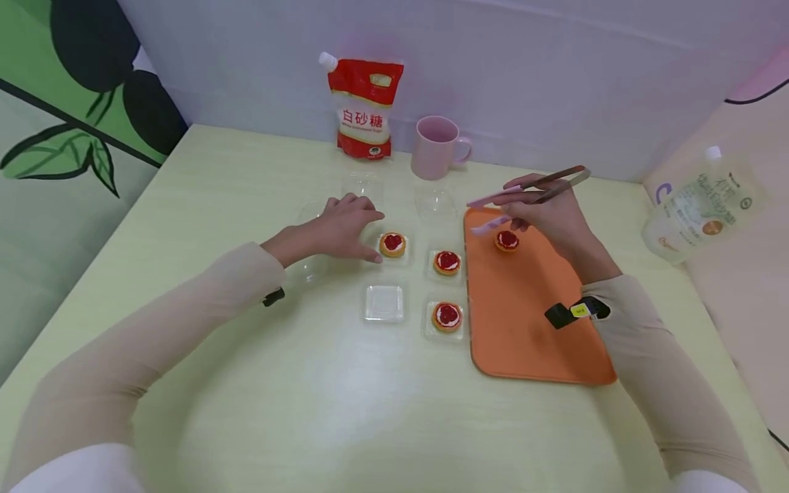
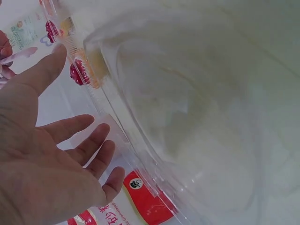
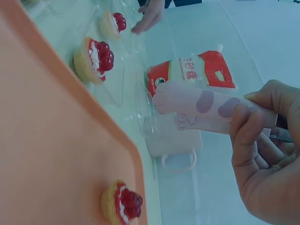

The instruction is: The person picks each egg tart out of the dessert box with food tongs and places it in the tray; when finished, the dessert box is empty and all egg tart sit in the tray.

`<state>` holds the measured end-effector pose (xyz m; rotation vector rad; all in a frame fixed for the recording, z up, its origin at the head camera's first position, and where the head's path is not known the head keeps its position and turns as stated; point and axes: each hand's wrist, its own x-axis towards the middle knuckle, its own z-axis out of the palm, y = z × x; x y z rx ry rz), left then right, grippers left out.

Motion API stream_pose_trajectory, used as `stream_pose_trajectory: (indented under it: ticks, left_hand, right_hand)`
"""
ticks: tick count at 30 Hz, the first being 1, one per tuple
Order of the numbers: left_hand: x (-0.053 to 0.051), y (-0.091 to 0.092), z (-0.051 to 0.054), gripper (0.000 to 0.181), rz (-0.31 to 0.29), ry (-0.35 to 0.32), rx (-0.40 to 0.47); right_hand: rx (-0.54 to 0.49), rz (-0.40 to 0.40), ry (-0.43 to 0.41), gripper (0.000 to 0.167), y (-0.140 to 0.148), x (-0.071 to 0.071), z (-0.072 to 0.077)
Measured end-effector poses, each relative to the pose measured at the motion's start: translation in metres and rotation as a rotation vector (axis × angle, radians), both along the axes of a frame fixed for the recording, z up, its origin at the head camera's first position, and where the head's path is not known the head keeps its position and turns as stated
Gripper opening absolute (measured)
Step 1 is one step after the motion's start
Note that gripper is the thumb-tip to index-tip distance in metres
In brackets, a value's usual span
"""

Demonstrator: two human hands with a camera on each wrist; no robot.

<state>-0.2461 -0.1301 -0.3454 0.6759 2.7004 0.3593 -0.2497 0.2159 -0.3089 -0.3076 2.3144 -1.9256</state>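
Note:
My right hand (image 1: 548, 212) grips tongs (image 1: 493, 198) with pink paw-shaped tips, spread apart over the upper left of the orange tray (image 1: 524, 329). One red-topped tart (image 1: 507, 240) sits on the tray just below the tips; nothing is between them in the right wrist view. My left hand (image 1: 345, 229), fingers spread and relaxed, is beside a tart (image 1: 392, 244) in a clear plastic container; whether it touches the container I cannot tell. Two more tarts (image 1: 446, 262), (image 1: 446, 316) rest in clear containers left of the tray. A clear container (image 1: 384, 303) holds nothing.
Clear plastic lids (image 1: 435, 200) lie behind the tarts, with others near my left hand. At the back stand a red and white sugar pouch (image 1: 365, 109) and a pink mug (image 1: 435, 148). A pale spouted pouch (image 1: 703, 205) is at the right edge.

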Motion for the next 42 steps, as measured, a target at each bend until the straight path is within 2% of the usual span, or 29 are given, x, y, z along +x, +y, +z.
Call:
stream_pose_trajectory:
  ticks: [2, 6, 11, 19, 29, 42]
  left_hand:
    - [-0.002, 0.002, 0.000, 0.086, 0.003, -0.015, -0.008]
    - [-0.006, 0.006, -0.001, 0.089, 0.005, -0.050, -0.028]
    - [-0.007, 0.008, -0.003, 0.084, 0.010, -0.067, -0.030]
    - [-0.009, 0.009, -0.003, 0.079, 0.012, -0.065, -0.022]
    - [-0.010, 0.011, -0.003, 0.077, 0.017, -0.068, -0.018]
    - [-0.010, 0.012, -0.005, 0.077, 0.006, -0.066, -0.003]
  right_hand:
    - [0.018, 0.002, -0.006, 0.024, -0.007, -0.001, 0.001]
    - [-0.015, 0.017, -0.042, 0.023, -0.020, -0.002, 0.001]
    - [-0.060, 0.060, -0.075, 0.027, -0.038, -0.004, -0.001]
    - [0.075, 0.095, -0.070, 0.031, -0.064, -0.007, -0.005]
    - [-0.025, 0.156, -0.099, 0.032, -0.091, -0.006, -0.014]
    - [0.143, 0.230, -0.117, 0.032, -0.110, -0.006, -0.026]
